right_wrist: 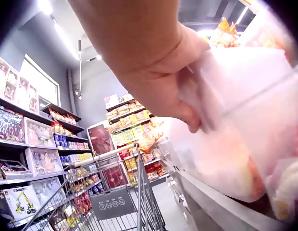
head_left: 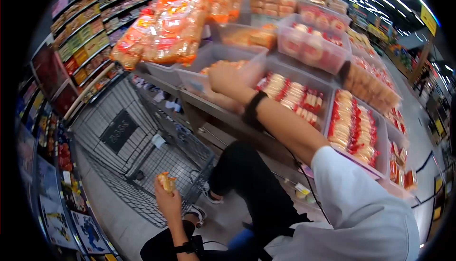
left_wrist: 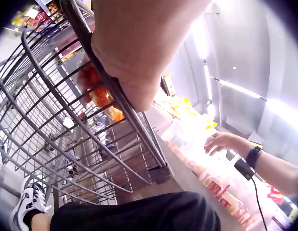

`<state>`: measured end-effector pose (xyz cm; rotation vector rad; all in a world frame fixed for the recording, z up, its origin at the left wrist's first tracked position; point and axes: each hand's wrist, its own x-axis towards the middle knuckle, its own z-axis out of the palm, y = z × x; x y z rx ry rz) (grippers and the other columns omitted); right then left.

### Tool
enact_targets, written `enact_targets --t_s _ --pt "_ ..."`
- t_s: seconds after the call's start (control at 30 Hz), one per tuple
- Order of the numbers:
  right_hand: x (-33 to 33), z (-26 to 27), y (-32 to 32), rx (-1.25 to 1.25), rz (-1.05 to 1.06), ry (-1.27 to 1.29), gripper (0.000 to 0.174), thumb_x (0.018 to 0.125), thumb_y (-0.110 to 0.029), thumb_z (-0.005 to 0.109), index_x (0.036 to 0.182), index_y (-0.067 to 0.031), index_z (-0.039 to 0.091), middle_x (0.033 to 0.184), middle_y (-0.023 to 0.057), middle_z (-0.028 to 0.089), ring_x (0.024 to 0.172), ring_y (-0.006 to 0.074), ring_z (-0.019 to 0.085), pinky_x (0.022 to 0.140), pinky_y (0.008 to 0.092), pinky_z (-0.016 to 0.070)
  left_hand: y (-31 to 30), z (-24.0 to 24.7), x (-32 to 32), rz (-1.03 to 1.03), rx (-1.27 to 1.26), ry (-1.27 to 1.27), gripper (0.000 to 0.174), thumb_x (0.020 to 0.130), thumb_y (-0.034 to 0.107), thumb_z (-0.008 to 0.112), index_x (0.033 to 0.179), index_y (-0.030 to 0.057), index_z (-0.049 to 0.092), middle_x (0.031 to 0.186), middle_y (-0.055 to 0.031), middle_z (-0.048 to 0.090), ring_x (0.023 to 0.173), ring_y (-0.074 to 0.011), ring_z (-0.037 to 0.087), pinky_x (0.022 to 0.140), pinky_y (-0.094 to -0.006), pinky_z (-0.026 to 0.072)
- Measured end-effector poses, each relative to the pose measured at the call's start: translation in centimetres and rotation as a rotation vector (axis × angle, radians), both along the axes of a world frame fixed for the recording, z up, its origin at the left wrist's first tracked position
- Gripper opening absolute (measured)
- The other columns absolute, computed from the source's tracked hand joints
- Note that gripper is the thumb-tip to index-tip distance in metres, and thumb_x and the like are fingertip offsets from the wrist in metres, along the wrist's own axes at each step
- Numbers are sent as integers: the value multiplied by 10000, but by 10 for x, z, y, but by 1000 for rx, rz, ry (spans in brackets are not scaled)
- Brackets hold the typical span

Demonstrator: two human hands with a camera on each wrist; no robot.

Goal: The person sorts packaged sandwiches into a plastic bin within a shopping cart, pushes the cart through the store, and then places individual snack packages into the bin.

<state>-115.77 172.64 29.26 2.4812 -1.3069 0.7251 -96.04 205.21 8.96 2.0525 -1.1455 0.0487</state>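
My left hand holds a small packaged snack in an orange and yellow wrapper, above the shopping cart. In the left wrist view the cart's wires partly cover this snack pack. My right hand reaches to a translucent plastic bin holding orange-toned packs. Its fingers look loosely bent and spread in the left wrist view, with no pack visible among them. Close up in the right wrist view, the thumb overlaps the bin's blurred wall, and the other fingers are mostly hidden.
Large orange snack bags hang over the display's left end. Bins of red-and-cream packs fill the slanted stand to the right. Stocked shelves line the aisle's far side. My bent knee is between cart and stand.
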Motion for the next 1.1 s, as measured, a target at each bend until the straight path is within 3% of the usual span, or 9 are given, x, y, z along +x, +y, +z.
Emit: enact_targets --t_s 0.13,0.33,0.47,0.53,0.7,0.87,0.9,1.03,1.1 --pt "2 5 3 169 -27 7 221 817 -210 625 904 -53 753 874 166 734 812 329 728 714 461 565 3 20 -14 -12 40 105 718 757 53 568 1443 34 356 1294 -276 518 1152 -467 549 944 -486 479" --pt "-2 0 6 84 7 119 163 760 -132 634 857 -56 740 879 183 721 834 354 712 714 487 553 8 24 -36 39 96 80 733 776 120 599 1458 48 341 1213 -237 542 1004 -443 616 865 -506 506" --pt "2 -13 9 54 22 114 174 747 -119 638 877 -46 728 875 193 714 834 372 702 708 486 548 5 20 -44 25 40 115 758 765 116 610 1467 52 331 1154 -232 555 983 -442 622 840 -518 513" --pt "5 -27 17 98 4 70 177 749 -118 636 884 -46 725 870 194 712 832 373 702 708 485 547 4 29 -48 20 91 169 747 767 114 610 1461 63 339 1195 -250 550 1008 -458 614 864 -518 506" --pt "6 -32 20 85 -10 95 194 756 -158 670 894 -30 717 893 191 716 839 368 704 721 481 548 0 28 -49 -13 114 210 732 770 116 612 1451 73 348 1231 -263 552 1035 -477 606 885 -521 501" --pt "7 -17 12 250 -7 220 356 732 -324 762 891 -9 711 908 205 713 834 361 703 735 465 549 1 27 -45 -56 152 208 752 763 126 627 1453 63 334 1217 -260 551 1000 -458 622 852 -514 514" --pt "8 -12 1 314 57 247 491 694 -417 798 954 -10 709 921 216 707 874 363 694 742 453 547 2 23 -45 -46 114 185 738 767 131 628 1444 74 339 1216 -259 552 1009 -457 619 846 -514 516" --pt "35 19 -58 343 125 206 616 703 -487 798 1039 16 685 1002 214 703 922 348 684 739 451 544 7 33 -50 -61 160 315 701 779 140 623 1426 40 375 1258 -271 557 1088 -464 587 905 -511 495" --pt "48 19 -108 407 84 62 670 727 -513 792 1071 46 661 1086 231 683 892 339 687 709 429 550 8 35 -52 -74 136 370 700 779 138 621 1428 40 376 1265 -274 552 1089 -465 586 906 -508 496"
